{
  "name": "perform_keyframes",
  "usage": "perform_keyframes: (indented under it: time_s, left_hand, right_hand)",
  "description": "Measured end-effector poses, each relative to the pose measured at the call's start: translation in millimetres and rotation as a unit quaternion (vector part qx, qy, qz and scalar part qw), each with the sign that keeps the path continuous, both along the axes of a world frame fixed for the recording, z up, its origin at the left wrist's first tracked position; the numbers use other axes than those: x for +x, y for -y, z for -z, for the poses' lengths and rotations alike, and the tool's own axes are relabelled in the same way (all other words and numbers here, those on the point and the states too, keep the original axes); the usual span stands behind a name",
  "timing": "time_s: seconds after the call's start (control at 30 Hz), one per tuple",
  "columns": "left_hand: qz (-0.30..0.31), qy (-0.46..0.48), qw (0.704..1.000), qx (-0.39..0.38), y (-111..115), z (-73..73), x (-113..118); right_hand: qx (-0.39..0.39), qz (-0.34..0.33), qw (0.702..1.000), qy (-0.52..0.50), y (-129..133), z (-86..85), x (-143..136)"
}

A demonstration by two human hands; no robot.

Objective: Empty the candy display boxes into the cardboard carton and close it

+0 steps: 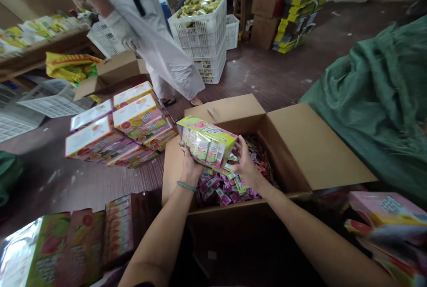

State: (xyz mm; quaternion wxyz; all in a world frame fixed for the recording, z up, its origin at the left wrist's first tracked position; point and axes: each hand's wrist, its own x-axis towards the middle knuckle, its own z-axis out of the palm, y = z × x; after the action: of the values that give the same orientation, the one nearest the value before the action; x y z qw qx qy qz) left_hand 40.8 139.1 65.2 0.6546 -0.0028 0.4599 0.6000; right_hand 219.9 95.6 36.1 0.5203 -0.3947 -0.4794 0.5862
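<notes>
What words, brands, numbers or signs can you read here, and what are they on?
No text reads for certain.
Held pack: white lettering, too blurred.
Stacked boxes: lettering too small and blurred.
Lower-left boxes: white lettering, too blurred.
Pink-topped box, right: white lettering, too blurred.
Yellow sack: red lettering, too blurred.

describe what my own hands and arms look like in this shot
Your left hand and right hand are both ungloved. The left arm wears a muted green, beaded-looking bracelet; the right arm shows no bracelet. Both forearms are uncovered by sleeves where visible.
</notes>
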Motion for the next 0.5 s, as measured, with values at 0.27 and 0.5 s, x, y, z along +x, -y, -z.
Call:
perform_keyframes:
  time_s: [0.27, 0.5]
  left_hand:
    - [0.124, -0.045, 0.991, 0.023, 12.8, -24.4, -3.1]
    - [0.113, -0.067, 0.988, 0.08, 3.4, -16.8, -14.2]
  right_hand:
    - [-0.036, 0.226, 0.972, -0.051, -28.4, -16.5, 37.5]
    - [0.084, 0.142, 0.986, 0.014, -32.6, -33.7, 62.5]
